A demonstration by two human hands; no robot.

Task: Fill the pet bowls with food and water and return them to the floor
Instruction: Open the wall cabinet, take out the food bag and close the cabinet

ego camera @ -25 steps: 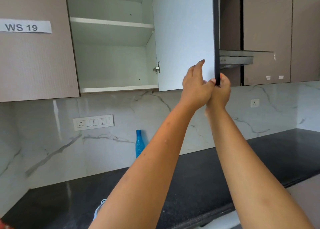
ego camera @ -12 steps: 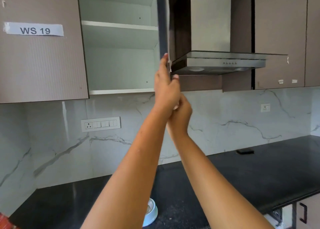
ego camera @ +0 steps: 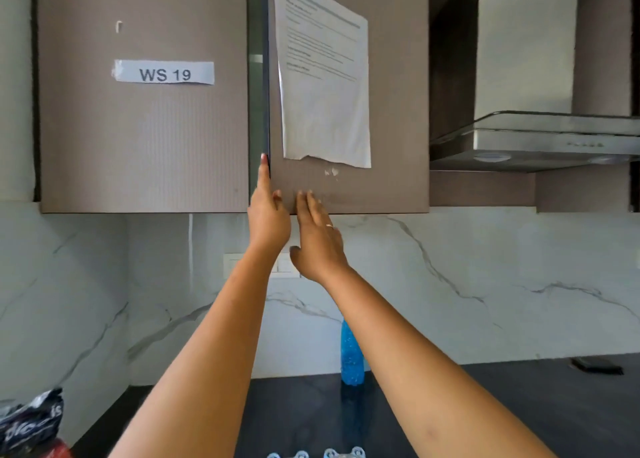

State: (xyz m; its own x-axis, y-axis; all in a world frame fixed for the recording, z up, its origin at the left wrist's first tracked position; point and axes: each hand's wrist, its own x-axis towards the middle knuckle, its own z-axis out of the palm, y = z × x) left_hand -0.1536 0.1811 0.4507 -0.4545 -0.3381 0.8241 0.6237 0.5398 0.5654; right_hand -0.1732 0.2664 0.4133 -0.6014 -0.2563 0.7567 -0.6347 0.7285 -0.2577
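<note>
- Pet bowls (ego camera: 317,453): only pale-blue rims visible, bottom centre of frame, on the black table (ego camera: 519,405).
- Left hand (ego camera: 268,220): fingers straight along the cabinet door (ego camera: 349,187) edge, gripping nothing, likely guiding it closed.
- Right hand (ego camera: 317,239): flat, open palm by the door's lower corner, likely pushing.
- Blue bottle (ego camera: 351,357): lower centre, probably the water.

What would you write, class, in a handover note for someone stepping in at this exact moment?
Left hand: open, fingers along the cupboard door edge, no grip on anything.
Right hand: open, flat against the door's lower front.
Door is almost shut; a narrow gap remains.
Blue bottle stands on the counter by the wall; a bag lies at far left. Bowls cannot be made out clearly.
Left: shut the door, fill the bowls, set them on the floor.
</note>
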